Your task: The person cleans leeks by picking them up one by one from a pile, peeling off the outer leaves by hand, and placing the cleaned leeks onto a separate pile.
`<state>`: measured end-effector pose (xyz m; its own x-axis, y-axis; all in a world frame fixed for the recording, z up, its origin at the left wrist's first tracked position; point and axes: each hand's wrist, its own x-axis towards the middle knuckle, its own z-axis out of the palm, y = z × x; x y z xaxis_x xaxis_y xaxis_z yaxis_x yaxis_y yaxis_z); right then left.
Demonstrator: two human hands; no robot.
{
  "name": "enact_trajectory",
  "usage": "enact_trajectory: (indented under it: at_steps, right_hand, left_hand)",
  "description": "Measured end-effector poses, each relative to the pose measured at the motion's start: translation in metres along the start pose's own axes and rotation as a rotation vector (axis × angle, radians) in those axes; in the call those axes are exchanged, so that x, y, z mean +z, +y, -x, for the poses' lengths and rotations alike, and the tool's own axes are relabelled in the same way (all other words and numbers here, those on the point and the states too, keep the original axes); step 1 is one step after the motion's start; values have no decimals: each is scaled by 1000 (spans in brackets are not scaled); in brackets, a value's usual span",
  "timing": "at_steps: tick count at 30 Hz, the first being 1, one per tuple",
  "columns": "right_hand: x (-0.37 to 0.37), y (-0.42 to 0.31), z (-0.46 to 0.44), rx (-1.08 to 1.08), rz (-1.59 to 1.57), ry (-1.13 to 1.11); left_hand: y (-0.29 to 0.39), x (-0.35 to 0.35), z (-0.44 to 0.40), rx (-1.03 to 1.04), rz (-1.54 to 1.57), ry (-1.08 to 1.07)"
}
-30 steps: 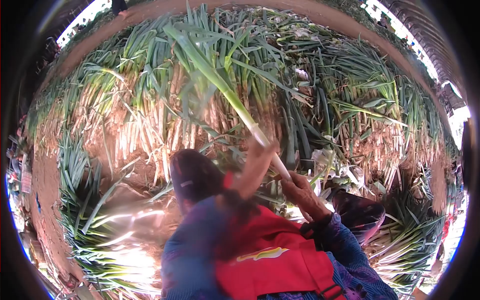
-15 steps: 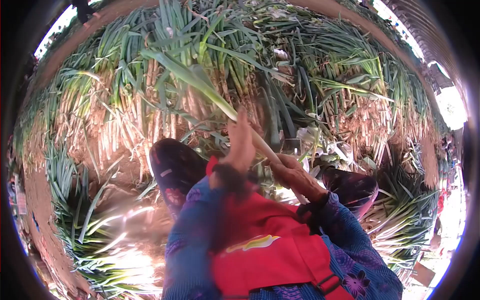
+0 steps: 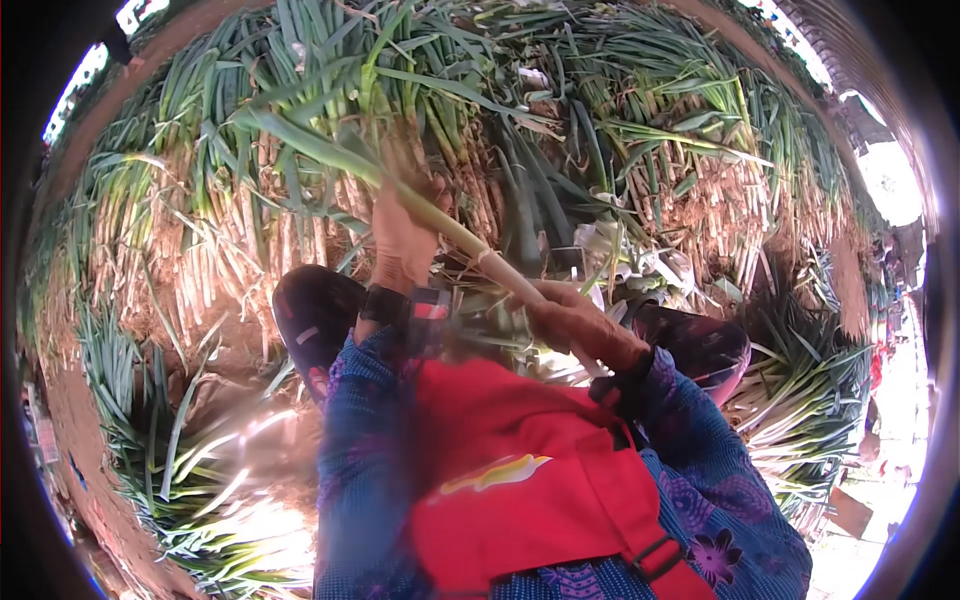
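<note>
A long green onion (image 3: pixel 465 240) slants across the middle of the head view, its leaves to the upper left and its white end low on the right. My right hand (image 3: pixel 578 325) is closed around the pale lower stalk. Farther up, where white turns to green, my left hand (image 3: pixel 405 240) is against the stalk. Motion smears its fingers, so their grip is unclear. Pale, leafy scraps (image 3: pixel 640 265) lie beyond my right hand, between my knees.
Dense rows of green onions (image 3: pixel 230 220) stretch across the far side, with another pile (image 3: pixel 720 220) at right. Loose green onions (image 3: pixel 220 500) lie at lower left, and more (image 3: pixel 810 410) beside my right knee. A red apron (image 3: pixel 530 490) covers my lap.
My left hand has moved up and left along the stalk toward the leaves. My right hand keeps its hold near the white end. The whole view has shifted slightly.
</note>
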<state>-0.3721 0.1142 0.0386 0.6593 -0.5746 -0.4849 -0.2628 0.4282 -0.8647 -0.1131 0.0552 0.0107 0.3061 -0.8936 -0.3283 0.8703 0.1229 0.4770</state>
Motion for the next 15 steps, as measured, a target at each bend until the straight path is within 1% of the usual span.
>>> enact_trajectory:
  at_steps: [2,3,6,7,8,10,13,15]
  right_hand:
    - [-5,-1,-7,-33,75,62]
    - [-3,-4,-11,-184,203,146]
    - [3,-17,-30,-358,558,320]
    - [6,-23,-34,-449,707,375]
    - [7,-25,-39,-502,806,401]
    - [7,-29,-49,-611,1003,449]
    - [5,-41,-56,-647,1286,396]
    - [7,-45,-55,-714,1278,371]
  left_hand:
    - [-3,4,-3,45,-85,-20]
    - [-5,8,-3,76,-123,-21]
    - [-10,26,6,139,-173,-21]
    - [-12,32,8,158,-203,-12]
    - [-13,34,9,177,-233,-3]
    - [-17,36,9,195,-257,19]
    - [-18,35,11,221,-310,24]
    - [-16,32,11,242,-325,18]
